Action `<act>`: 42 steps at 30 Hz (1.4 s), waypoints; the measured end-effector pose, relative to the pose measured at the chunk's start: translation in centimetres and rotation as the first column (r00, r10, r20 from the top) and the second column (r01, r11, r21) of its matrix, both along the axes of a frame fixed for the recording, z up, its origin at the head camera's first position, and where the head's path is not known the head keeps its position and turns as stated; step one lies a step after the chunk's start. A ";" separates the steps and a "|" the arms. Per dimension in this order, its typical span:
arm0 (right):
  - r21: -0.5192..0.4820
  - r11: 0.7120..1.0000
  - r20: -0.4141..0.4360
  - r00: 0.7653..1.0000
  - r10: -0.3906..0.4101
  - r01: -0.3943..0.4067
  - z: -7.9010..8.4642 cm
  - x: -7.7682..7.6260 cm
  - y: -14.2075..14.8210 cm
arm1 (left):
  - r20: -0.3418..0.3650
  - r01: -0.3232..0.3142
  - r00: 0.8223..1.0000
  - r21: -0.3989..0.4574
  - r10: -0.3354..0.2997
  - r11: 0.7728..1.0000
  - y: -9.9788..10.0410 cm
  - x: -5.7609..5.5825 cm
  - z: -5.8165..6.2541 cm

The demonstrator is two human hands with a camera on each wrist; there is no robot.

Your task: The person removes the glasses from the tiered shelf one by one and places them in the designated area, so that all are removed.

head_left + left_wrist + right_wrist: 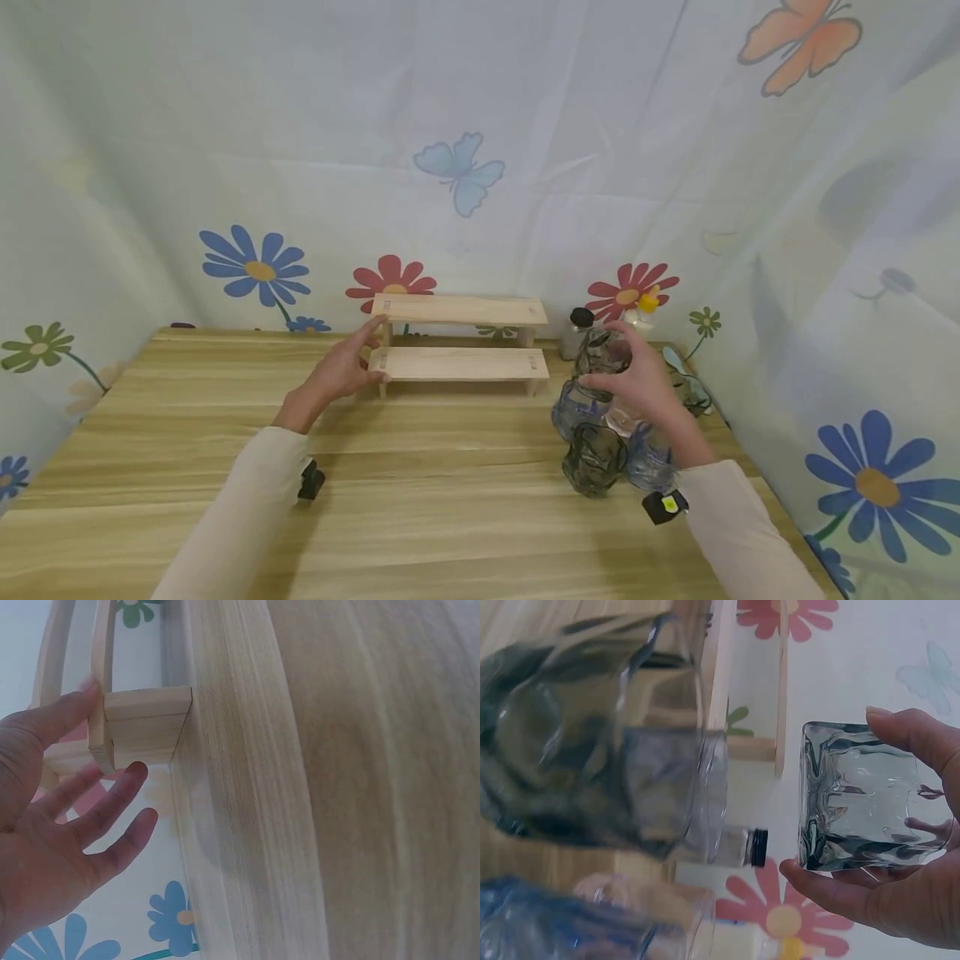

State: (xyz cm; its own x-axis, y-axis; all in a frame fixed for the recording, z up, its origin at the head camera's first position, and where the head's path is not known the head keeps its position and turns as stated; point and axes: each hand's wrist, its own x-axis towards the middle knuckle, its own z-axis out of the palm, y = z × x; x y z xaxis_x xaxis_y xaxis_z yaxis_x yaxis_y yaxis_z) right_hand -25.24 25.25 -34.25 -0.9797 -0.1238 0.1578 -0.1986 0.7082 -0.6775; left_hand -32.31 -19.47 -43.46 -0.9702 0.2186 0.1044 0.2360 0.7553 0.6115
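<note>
My left hand (341,367) holds the left end of a two-tier wooden shelf (461,364). In the left wrist view the thumb lies on a board's front edge, the index finger passes behind it, and the other fingers are spread beyond. On the right, my right hand (637,375) grips a smoky grey drinking glass (855,799) by its sides, thumb and fingers on opposite faces. The right wrist view shows it raised, its squarish base away from the other glasses. Near it stand another grey glass (595,460), a blue glass (573,412) and a pinkish glass (620,419).
A second blue glass (649,458) stands beneath my right wrist, with a greenish glass (695,392) at the table's right edge. Behind are a black-capped jar (575,335) and a yellow-capped bottle (641,315). A printed curtain (480,100) backs the wooden table (420,500).
</note>
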 end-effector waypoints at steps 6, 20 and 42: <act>-0.012 0.999 0.029 0.998 -0.049 0.050 -0.1 1.3 2.9 | -0.008 0.003 1.000 -0.006 -0.003 1.000 0.0 -0.1 0.2; 0.103 0.982 -0.053 0.987 -0.152 0.156 -0.6 4.2 8.0 | 0.001 0.017 1.000 0.012 -0.017 1.000 -0.1 0.3 -0.4; 0.100 0.971 -0.028 0.976 -0.216 0.218 -4.4 6.4 14.6 | -0.012 0.022 1.000 0.007 -0.022 1.000 -0.1 0.1 -0.1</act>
State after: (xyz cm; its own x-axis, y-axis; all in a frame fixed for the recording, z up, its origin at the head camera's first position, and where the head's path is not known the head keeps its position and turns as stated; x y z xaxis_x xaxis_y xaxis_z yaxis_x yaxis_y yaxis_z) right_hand -18.86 39.86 -38.63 -0.9822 0.0755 0.1721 -0.0431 0.8008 -0.5974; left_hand -32.23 -19.61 -43.60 -0.9637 0.2394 0.1179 0.2602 0.7451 0.6141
